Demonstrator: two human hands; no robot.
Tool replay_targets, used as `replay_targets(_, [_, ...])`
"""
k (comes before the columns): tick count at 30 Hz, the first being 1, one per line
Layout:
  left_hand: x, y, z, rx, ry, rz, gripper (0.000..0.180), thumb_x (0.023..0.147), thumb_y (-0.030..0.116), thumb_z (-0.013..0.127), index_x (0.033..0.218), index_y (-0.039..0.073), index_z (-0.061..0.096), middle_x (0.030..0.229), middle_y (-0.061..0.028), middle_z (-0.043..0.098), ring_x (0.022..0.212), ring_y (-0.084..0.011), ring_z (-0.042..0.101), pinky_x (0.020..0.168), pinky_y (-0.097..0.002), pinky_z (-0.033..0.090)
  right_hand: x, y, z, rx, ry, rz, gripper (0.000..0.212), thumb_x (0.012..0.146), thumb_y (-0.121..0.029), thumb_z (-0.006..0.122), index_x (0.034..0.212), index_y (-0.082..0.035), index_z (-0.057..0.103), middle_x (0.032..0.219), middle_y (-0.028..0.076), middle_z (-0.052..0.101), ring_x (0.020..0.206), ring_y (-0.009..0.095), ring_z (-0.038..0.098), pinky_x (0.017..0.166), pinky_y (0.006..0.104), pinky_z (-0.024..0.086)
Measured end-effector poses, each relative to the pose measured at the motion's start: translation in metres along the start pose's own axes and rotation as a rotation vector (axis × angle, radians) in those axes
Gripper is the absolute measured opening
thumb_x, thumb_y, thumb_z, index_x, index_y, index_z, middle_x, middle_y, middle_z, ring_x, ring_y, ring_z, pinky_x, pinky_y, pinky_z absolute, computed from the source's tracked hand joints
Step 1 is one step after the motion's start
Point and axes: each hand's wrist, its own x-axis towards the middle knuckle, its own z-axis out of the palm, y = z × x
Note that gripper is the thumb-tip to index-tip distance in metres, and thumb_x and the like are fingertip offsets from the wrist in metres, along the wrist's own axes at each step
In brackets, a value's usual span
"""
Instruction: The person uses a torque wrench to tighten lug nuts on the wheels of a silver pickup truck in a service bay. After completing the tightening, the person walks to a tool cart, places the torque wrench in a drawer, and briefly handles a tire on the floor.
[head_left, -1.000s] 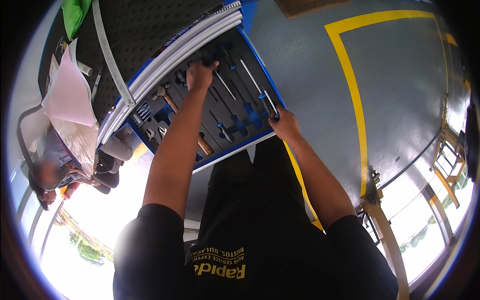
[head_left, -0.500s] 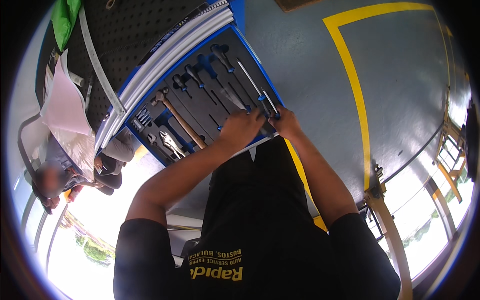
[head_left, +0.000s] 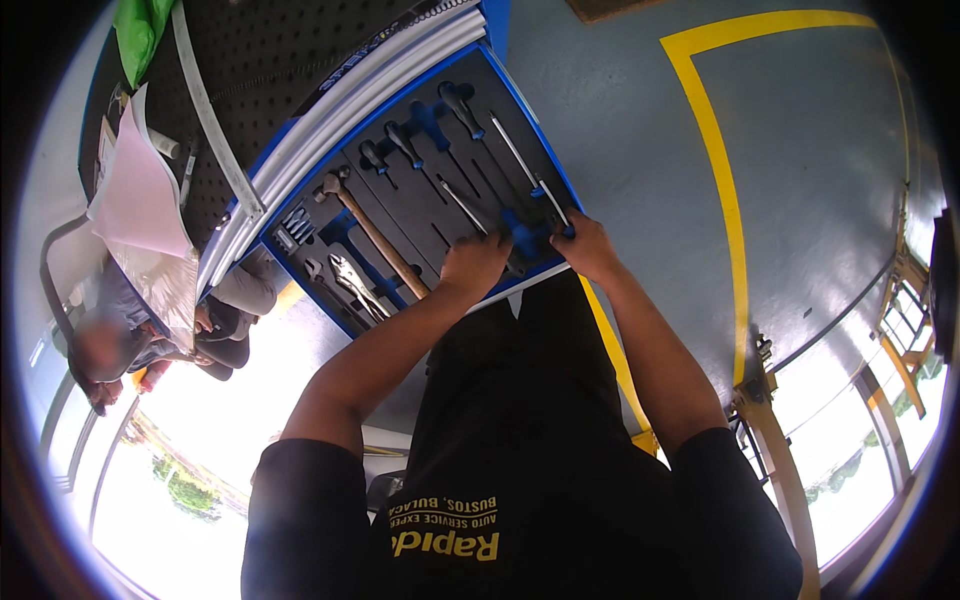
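Note:
An open tool drawer [head_left: 403, 106] with a dark foam insert lies in front of me. My left hand [head_left: 476, 264] is closed at the drawer's near side, on the handle end of a screwdriver [head_left: 462, 206] whose shaft points away. At the near right corner my right hand [head_left: 588, 248] grips another screwdriver [head_left: 553, 202] by its handle, shaft pointing away. A longer screwdriver shaft [head_left: 512, 150] lies just beyond it. Between my hands shows a blue cut-out [head_left: 520, 232]. Several dark-handled screwdrivers [head_left: 404, 145] sit farther back.
Left in the drawer lie a wooden-handled hammer [head_left: 375, 238], locking pliers [head_left: 355, 284], an adjustable wrench [head_left: 318, 271] and small silver pieces [head_left: 295, 228]. Beyond is a dark perforated top [head_left: 270, 60] with paper sheets [head_left: 140, 205]. A person [head_left: 215, 320] sits at left. Yellow lines [head_left: 712, 165] mark the floor.
My left hand has moved left, away from my right hand, with the screwdriver shaft beside it. My right hand stays at the drawer's corner, and the view has shifted slightly.

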Motion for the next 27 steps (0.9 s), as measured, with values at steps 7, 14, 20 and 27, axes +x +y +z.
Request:
replay_targets(7, [-0.012, -0.021, -0.005, -0.092, 0.045, -0.012, 0.033, 0.087, 0.014, 0.062, 0.120, 0.015, 0.065, 0.110, -0.0054, 0.065, 0.099, -0.0261, 0.069, 0.082, -0.0395, 0.058, -0.016, -0.012, 0.029, -0.153, -0.117, -0.151, 0.032, 0.088, -0.032, 0.072, 0.105, -0.007, 0.062, 0.101, 0.018, 0.071, 0.100, 0.040, 0.067, 0.087, 0.0502, 0.053])
replay_targets(14, [-0.011, -0.048, 0.012, -0.438, -0.006, -0.149, 0.041, 0.092, 0.022, 0.067, 0.129, 0.012, 0.056, 0.118, -0.0142, 0.066, 0.107, -0.0375, 0.066, 0.090, -0.0478, 0.055, -0.019, -0.019, 0.061, -0.086, -0.063, -0.138, 0.037, 0.085, -0.043, 0.076, 0.099, -0.010, 0.068, 0.095, 0.015, 0.072, 0.095, 0.037, 0.069, 0.083, 0.0484, 0.055])
replay_targets(20, [-0.006, -0.041, -0.002, -0.623, 0.021, -0.293, 0.041, 0.091, 0.025, 0.070, 0.124, 0.009, 0.054, 0.112, -0.0213, 0.068, 0.108, -0.0406, 0.066, 0.090, -0.0534, 0.052, -0.016, -0.046, 0.092, -0.180, 0.051, 0.091, 0.038, 0.085, -0.045, 0.077, 0.101, -0.011, 0.073, 0.096, 0.016, 0.074, 0.095, 0.038, 0.070, 0.082, 0.0494, 0.056])
replay_targets(27, [0.004, -0.034, -0.002, -0.582, -0.057, -0.492, 0.054, 0.084, 0.026, 0.076, 0.129, 0.010, 0.051, 0.110, -0.0225, 0.069, 0.110, -0.0408, 0.066, 0.090, -0.0531, 0.051, -0.012, -0.060, 0.086, -0.172, 0.015, 0.199, 0.046, 0.083, -0.048, 0.078, 0.103, -0.007, 0.073, 0.099, 0.019, 0.074, 0.100, 0.039, 0.070, 0.086, 0.0498, 0.054])
